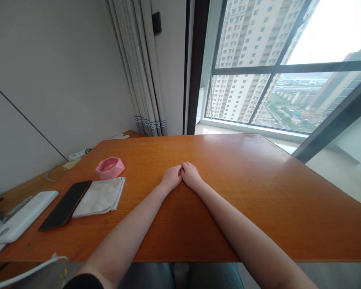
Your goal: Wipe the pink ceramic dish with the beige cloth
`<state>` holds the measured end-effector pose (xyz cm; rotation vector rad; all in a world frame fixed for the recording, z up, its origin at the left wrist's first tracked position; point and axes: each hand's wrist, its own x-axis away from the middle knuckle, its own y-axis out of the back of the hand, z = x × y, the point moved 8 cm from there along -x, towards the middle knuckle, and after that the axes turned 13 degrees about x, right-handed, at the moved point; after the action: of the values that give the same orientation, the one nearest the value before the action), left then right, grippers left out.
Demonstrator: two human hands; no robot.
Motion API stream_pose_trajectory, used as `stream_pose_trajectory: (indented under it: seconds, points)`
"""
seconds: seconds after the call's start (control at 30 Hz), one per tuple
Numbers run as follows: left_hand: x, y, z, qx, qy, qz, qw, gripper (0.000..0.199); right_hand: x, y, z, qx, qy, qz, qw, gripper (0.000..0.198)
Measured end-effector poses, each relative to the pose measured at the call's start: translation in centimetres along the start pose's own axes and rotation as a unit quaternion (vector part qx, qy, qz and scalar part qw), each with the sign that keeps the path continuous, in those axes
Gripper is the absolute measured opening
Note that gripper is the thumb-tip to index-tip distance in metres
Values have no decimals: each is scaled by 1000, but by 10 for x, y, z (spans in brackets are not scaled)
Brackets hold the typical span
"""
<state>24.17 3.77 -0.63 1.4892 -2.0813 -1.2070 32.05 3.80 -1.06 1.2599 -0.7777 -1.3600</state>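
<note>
You have a wooden tabletop [228, 172] before you, smooth and varnished-looking, glossy enough near its far right to throw back pale light. The folded cloth [99, 196] to your left looks like matt woven fabric. Your faceted ashtray [110, 170] is smooth and dull; you can't tell plastic from ceramic here. The flat black slab [66, 204] has a matt top, its material unclear. Your white oblong device [27, 214] looks like smooth plastic, while the curtain [138, 60] is textured cloth.
</note>
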Motion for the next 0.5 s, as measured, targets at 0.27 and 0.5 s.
stream_pose_trajectory:
  seconds: [0.27,0.5]
  points:
    - [-1,0,0,7,-5,-1,1000,20,0,-1,-1,-3,-2,5,1000,19]
    - [2,-1,-2,-1,-3,1,1000,21,-2,-4,-1,-5,2,4,1000,20]
